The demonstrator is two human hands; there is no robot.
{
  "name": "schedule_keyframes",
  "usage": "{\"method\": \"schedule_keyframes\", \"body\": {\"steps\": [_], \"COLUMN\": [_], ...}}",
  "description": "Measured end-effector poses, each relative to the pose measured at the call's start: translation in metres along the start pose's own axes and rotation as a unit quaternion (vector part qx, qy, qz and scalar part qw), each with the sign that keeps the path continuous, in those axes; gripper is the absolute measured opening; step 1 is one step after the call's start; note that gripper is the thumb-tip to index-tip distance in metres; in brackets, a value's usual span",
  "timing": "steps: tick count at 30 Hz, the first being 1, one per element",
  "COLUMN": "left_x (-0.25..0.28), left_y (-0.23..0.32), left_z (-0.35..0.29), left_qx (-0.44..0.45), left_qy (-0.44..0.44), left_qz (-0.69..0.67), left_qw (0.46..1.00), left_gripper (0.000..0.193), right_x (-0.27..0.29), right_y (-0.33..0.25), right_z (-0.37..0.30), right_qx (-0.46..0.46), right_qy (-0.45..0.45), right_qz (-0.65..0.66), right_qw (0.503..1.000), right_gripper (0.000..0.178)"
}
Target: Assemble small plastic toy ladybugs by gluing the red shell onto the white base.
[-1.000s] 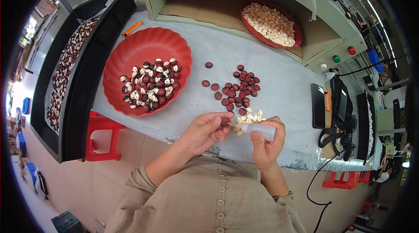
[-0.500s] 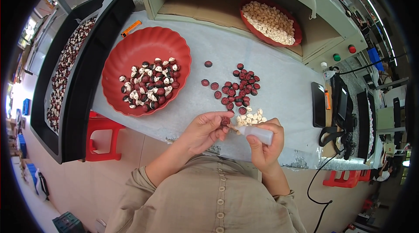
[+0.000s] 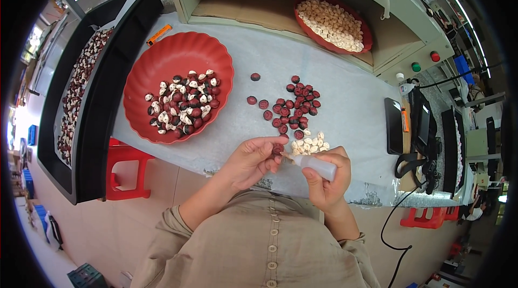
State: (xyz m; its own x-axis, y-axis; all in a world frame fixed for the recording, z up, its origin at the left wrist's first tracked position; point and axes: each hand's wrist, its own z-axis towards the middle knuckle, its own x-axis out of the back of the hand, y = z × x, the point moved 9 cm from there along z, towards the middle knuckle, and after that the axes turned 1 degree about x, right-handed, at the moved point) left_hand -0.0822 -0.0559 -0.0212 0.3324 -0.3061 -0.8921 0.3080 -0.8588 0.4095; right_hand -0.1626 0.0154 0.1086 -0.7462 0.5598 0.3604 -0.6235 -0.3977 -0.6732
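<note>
Between the thumb and fingers of my left hand point(image 3: 250, 163) is a small dark-red rounded piece point(image 3: 277, 149). My right hand point(image 3: 331, 180) is wrapped around a translucent squeeze bottle point(image 3: 317, 166), tilted so its thin tip meets or nearly meets the red piece. Just beyond my hands lies a small heap of cream-coloured pieces point(image 3: 310, 143). Farther off, a loose pile of dark-red pieces point(image 3: 294, 107) is spread over the white-covered table point(image 3: 345, 94). To the left, a scalloped red bowl point(image 3: 162, 53) holds joined red, black and cream pieces point(image 3: 186, 102).
A long black tray point(image 3: 110, 99) of similar finished-looking pieces stands at far left. A grey-green cabinet point(image 3: 237, 21) at the back contains a red bowl of cream pieces point(image 3: 330, 24). At right are a dark phone-like slab point(image 3: 393, 126) and cables point(image 3: 429, 172). An orange stick-shaped item point(image 3: 159, 35) lies near the bowl.
The view has shifted slightly. My right hand and the bottle have barely moved, and both hands keep the same grip on the bottle and the red piece.
</note>
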Motion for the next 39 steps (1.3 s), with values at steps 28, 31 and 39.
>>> {"method": "schedule_keyframes", "body": {"steps": [28,31,39], "left_x": [0.000,0.000,-0.001], "left_y": [0.003,0.003,0.004], "left_z": [0.001,0.002,0.002], "left_qx": [-0.021,-0.020,-0.023], "left_qy": [-0.006,-0.008,-0.007], "left_qz": [0.013,0.015,0.017], "left_qw": [1.000,1.000,1.000], "left_gripper": [0.029,0.029,0.029], "right_x": [-0.003,-0.002,0.000], "right_y": [-0.014,-0.014,-0.014], "right_z": [-0.001,-0.001,0.000], "right_qx": [0.068,0.069,0.052], "right_qy": [-0.014,-0.015,-0.029], "right_qz": [-0.091,-0.094,-0.100], "right_qw": [0.993,0.993,0.993], "right_gripper": [0.041,0.041,0.039]}}
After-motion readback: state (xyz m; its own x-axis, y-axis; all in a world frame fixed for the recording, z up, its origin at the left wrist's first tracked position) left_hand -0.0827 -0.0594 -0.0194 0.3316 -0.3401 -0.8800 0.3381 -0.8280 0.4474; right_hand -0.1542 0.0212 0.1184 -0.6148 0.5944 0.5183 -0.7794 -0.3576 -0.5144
